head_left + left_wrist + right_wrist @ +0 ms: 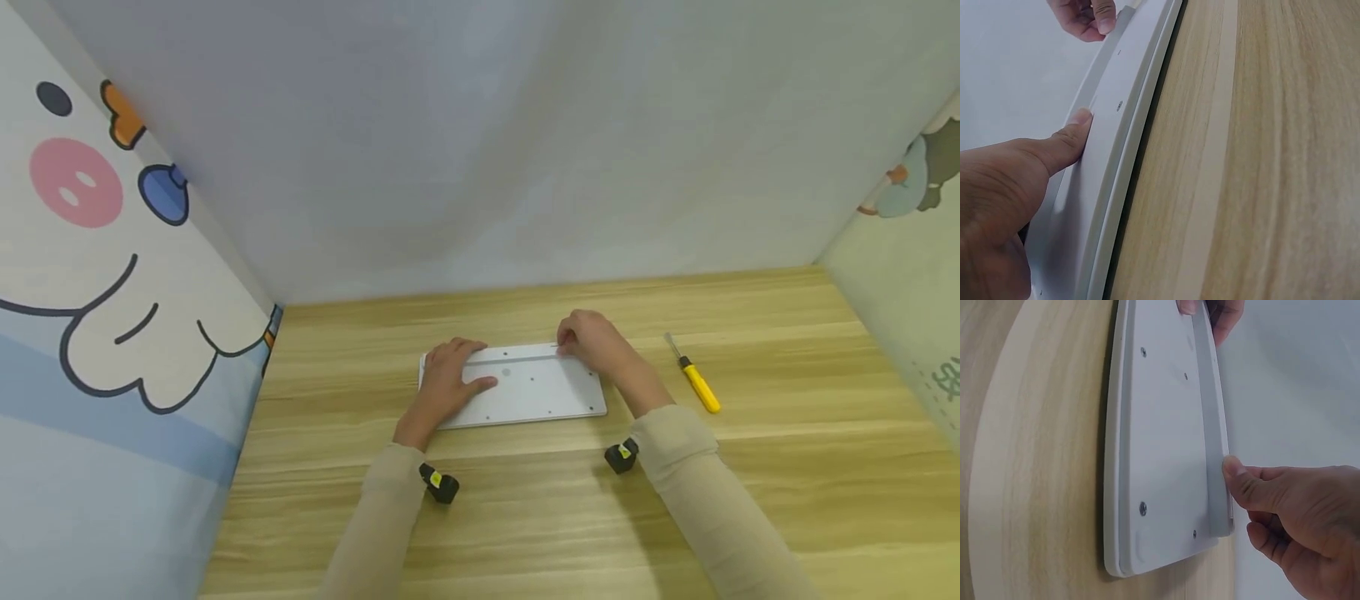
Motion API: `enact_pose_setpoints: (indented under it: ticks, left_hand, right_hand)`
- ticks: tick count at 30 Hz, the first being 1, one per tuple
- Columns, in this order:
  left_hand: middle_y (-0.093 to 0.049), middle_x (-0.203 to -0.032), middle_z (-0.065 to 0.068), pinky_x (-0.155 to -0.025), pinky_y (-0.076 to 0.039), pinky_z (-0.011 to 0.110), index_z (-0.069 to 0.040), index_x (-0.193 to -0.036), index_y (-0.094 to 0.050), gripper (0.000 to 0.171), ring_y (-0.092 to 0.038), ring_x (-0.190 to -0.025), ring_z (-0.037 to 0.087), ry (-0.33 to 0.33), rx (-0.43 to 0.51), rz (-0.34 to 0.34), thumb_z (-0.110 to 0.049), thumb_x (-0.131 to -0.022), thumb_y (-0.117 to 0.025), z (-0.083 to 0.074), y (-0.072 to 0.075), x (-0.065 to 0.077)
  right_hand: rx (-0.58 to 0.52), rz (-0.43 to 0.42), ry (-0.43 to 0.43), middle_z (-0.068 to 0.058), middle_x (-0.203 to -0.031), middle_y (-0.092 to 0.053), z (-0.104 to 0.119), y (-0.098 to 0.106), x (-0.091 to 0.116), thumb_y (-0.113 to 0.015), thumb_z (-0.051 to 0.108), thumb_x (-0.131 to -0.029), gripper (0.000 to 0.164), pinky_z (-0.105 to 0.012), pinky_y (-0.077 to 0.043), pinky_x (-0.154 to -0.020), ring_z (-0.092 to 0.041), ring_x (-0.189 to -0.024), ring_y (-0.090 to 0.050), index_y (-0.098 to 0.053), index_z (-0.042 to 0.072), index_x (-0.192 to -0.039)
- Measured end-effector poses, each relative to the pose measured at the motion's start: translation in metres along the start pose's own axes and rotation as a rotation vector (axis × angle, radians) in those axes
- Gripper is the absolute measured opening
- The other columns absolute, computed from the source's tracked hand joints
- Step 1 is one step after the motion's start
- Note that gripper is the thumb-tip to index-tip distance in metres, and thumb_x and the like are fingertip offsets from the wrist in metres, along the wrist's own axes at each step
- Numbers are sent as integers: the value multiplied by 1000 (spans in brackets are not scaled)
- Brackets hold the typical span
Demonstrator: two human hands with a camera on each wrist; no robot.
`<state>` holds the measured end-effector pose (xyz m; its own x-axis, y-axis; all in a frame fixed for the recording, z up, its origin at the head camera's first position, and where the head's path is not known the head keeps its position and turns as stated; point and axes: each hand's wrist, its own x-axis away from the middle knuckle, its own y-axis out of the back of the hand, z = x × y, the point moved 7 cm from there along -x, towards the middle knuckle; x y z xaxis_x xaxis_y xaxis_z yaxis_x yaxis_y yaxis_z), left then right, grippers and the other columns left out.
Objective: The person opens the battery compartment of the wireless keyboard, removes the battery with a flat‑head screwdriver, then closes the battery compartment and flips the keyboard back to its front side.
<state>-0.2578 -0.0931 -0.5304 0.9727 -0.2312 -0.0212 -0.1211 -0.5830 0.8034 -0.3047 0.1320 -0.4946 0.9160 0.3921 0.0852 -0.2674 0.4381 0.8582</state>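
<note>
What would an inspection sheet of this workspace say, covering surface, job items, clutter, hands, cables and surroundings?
Surface: wood-grain table.
Job items: white panel lying on the table, with small screws in its upper face and a raised strip along its far side.
Clutter: yellow-handled screwdriver right of the panel, untouched.
Left hand: grips the panel's far side toward its left end, thumb on the upper face.
Right hand: pinches the far edge near the right end.
Cables: nothing seen.
Surroundings: plain pale wall behind the table; cartoon-printed wall on the left.
</note>
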Motion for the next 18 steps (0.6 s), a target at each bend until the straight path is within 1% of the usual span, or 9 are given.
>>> enact_pose_setpoints:
  ticks: [4, 9, 13, 18]
  left_hand:
    - [-60, -143, 9, -125, -28, 54, -15, -142, -57, 63, -51, -139, 32, 2, -18, 9, -40, -88, -78, -2, 2, 2]
    - [-60, -144, 9, -126, -28, 54, -15, -142, -57, 63, -51, -139, 33, -2, -12, 16, -40, -88, -78, -3, 2, 2]
    - [-60, -144, 9, -126, -27, 54, -17, -143, -57, 63, -50, -140, 32, 5, -13, 20, -41, -89, -77, -1, 2, 1]
    - [-59, -145, 7, -127, -26, 52, -18, -144, -56, 63, -49, -141, 31, 13, -16, 28, -43, -89, -76, 2, 0, 0]
  right_hand:
    - [9, 12, -4, -14, -97, -68, 2, -2, 0, -74, 10, -92, 13, -41, -56, -86, -26, -91, -63, -73, 0, -99]
    - [23, 6, 9, -13, -94, -66, 1, -3, 1, -74, 10, -92, 13, -40, -55, -83, -24, -89, -61, -71, 0, -98]
    - [34, -13, 30, -12, -93, -66, 2, -2, 0, -75, 11, -91, 12, -40, -54, -84, -25, -91, -59, -70, 1, -95]
    - [32, -23, 37, -12, -95, -66, 2, -2, 0, -74, 11, -92, 11, -40, -54, -86, -27, -94, -59, -70, 1, -95]
